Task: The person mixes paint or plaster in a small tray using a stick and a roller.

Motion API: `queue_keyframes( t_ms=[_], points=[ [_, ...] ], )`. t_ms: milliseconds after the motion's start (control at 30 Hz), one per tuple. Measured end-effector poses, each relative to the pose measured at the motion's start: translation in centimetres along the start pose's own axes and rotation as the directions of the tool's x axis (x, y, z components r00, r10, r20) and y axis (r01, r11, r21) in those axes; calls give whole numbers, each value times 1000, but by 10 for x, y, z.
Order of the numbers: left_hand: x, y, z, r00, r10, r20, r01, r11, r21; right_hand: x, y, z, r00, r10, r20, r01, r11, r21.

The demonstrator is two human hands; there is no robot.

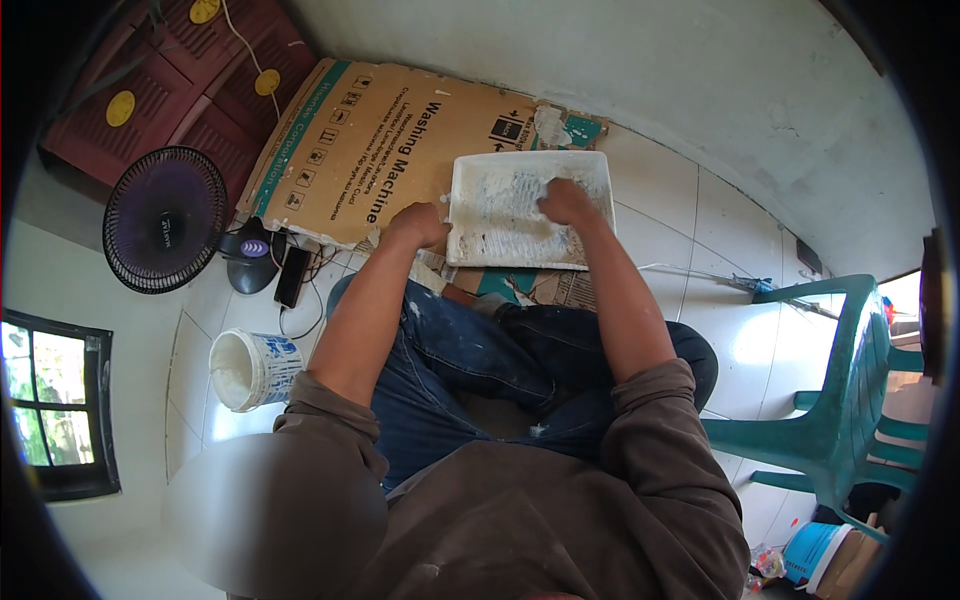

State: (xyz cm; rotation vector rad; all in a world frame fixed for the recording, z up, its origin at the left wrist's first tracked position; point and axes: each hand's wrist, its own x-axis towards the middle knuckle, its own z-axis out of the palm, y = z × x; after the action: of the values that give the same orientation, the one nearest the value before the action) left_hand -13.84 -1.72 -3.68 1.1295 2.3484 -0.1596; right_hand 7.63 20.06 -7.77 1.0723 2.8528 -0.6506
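While the left hand point(422, 226) sits at the left rim of the white tray point(482, 212), the right hand point(568, 203) reaches inside it, over the ribbed, paint-crusted bed toward the right side. Tray location: in front of the person's folded legs, lying on flattened cardboard point(335, 165) spread over the tiled floor. Grip, left: fingers curled, apparently pinching the rim. Grip, right: fingers drawn in like a loose fist, knuckles up; cannot tell whether anything small is pinched beneath, since the hand itself hides it. Step in hand, by judgement: one hand steadies the tray as the other works at the dried, patchy residue on its inner surface. Next move, also judged: it calls for a firm left hold so that the tray does not skid on the cardboard, with the right pressing low and along the ridges. Nearby: a paint-smeared white bucket point(255, 370) stands by the left forearm, well apart from the tray.
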Motion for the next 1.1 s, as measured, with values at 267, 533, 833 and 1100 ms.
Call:
queue_keyframes(
  t_ms=[267, 533, 833, 1100],
  points=[
    [-3, -15, -1, 1000, -10, 1, 10, 1000, 9, -13, -16, -46, 998, 37, -45, -33, 996, 83],
    [-3, -10, 0, 1000, 11, -15, -11, 1000, 8, -12, -50, 20, 966, -239, 94, 208, 943, 261],
    [-1, 0, -2, 999, 39, 0, -39, 999, 24, -16, -22, -29, 979, 74, -192, -62, 996, 70],
    [8, 4, 2, 998, 55, -2, -55, 998, 44, -3, -23, 34, 990, -46, -133, 101, 890, 445]
  ],
)
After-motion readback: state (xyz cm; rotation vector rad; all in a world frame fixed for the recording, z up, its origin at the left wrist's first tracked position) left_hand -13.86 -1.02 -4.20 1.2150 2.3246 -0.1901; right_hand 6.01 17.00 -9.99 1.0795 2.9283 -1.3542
